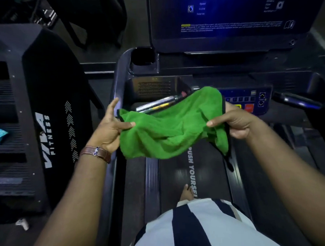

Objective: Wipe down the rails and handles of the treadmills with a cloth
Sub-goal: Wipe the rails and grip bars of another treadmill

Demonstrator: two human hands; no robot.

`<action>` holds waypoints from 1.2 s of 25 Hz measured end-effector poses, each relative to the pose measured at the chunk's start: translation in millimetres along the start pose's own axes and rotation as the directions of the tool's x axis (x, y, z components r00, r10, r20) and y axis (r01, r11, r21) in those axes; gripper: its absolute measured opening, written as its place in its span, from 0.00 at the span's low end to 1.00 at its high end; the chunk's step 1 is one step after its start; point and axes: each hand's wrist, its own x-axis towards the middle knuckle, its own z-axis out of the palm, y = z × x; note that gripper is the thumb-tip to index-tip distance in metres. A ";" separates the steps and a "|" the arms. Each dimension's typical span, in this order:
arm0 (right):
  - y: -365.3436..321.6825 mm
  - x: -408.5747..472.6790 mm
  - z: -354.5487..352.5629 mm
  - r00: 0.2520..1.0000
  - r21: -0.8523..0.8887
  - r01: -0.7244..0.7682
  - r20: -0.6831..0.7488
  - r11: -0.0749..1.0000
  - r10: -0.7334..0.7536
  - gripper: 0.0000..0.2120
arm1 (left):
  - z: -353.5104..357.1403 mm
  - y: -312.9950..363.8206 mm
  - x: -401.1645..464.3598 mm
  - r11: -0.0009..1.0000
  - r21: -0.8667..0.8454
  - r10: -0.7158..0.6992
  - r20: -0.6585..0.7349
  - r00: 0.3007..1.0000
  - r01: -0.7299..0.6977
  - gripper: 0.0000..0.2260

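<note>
A green cloth (171,126) with a dark hem hangs spread between both hands above the treadmill belt (172,177). My left hand (109,129) pinches its left edge between thumb and a finger, the other fingers splayed. My right hand (235,121) grips the right edge with curled fingers. A silver handle bar (155,104) shows just behind the cloth. The left rail (118,82) curves up beside my left hand. A dark right handle (300,101) sticks out to the right of my right hand.
The treadmill console (237,13) glows blue above, with a cup holder (143,57) at its left and a button panel (250,99) behind my right hand. A black stair machine (42,114) marked FITNESS stands on the left. My bare foot (186,194) is on the belt.
</note>
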 end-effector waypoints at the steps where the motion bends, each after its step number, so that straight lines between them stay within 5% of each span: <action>1: 4.9 1.3 1.7 0.995 0.046 0.036 -0.089 0.998 -0.032 0.43 | -4.7 -0.2 0.4 0.999 -0.026 0.017 -0.074 0.997 -0.019 0.35; 4: 1.1 3.7 -1.6 0.937 0.072 0.227 -0.288 0.971 -0.197 0.41 | -22.2 1.0 -6.0 0.998 -0.006 0.066 -0.089 0.994 -0.067 0.29; 7: -2.4 6.9 -12.4 0.892 -0.262 0.300 -0.263 0.917 -0.367 0.24 | -34.4 10.2 -15.8 0.885 0.453 0.086 0.070 0.994 -0.108 0.34; 10: -10.7 9.6 -9.4 0.884 -0.295 0.311 -0.259 0.903 -0.389 0.14 | -27.9 17.6 -8.0 0.398 0.916 0.122 0.000 0.993 -0.049 0.28; 12: -17.6 13.5 -0.8 0.894 -0.310 0.323 -0.210 0.894 -0.396 0.13 | -13.8 13.5 -2.5 0.068 0.996 0.286 -0.075 0.955 0.058 0.19; 14: -25.7 20.2 9.6 0.893 -0.326 0.347 -0.171 0.879 -0.416 0.12 | -2.5 2.0 3.4 -0.132 0.989 0.481 0.122 0.868 -0.065 0.10; 15: -31.2 23.3 15.1 0.891 -0.317 0.361 -0.162 0.877 -0.425 0.12 | 4.2 -4.9 5.3 -0.147 0.963 0.494 0.270 0.826 -0.227 0.07; 18: -47.0 30.5 28.6 0.881 -0.297 0.394 -0.145 0.870 -0.449 0.11 | 30.0 -28.8 0.7 -0.215 0.838 0.177 0.538 0.824 -0.501 0.21; 21: -56.8 31.7 34.2 0.864 -0.355 0.409 -0.147 0.841 -0.482 0.10 | 42.7 -48.3 2.6 -0.414 0.785 -0.146 0.443 0.884 -0.461 0.29; 22: -59.5 30.8 33.3 0.845 -0.401 0.411 -0.168 0.819 -0.507 0.09 | 43.0 -49.7 6.6 -0.355 0.852 -0.132 0.362 0.923 -0.385 0.27; 23: -61.8 28.3 31.5 0.807 -0.469 0.410 -0.214 0.782 -0.551 0.09 | 43.8 -46.9 9.3 -0.170 0.944 -0.073 0.274 0.959 -0.283 0.26; 24: -62.1 22.5 31.0 0.748 -0.537 0.405 -0.271 0.740 -0.606 0.08 | 44.4 -41.8 13.1 0.193 0.970 0.001 0.151 0.989 -0.148 0.23; 25: -57.7 12.5 33.2 0.674 -0.600 0.388 -0.333 0.700 -0.659 0.07 | 47.3 -35.0 16.1 0.553 0.833 0.033 0.014 0.999 -0.029 0.19; 26: -48.0 -0.5 39.8 0.605 -0.645 0.372 -0.376 0.668 -0.701 0.06 | 51.1 -28.7 17.6 0.794 0.605 0.003 -0.093 0.996 0.054 0.15; 28: -10.6 -29.3 66.6 0.585 -0.680 0.355 -0.373 0.642 -0.720 0.06 | 58.3 -19.3 21.3 0.956 0.274 -0.075 -0.115 0.991 0.104 0.19; 30: 37.3 -49.7 93.3 0.741 -0.672 0.364 -0.210 0.645 -0.637 0.11 | 66.2 -18.5 23.2 0.989 0.137 -0.034 -0.102 0.994 0.048 0.19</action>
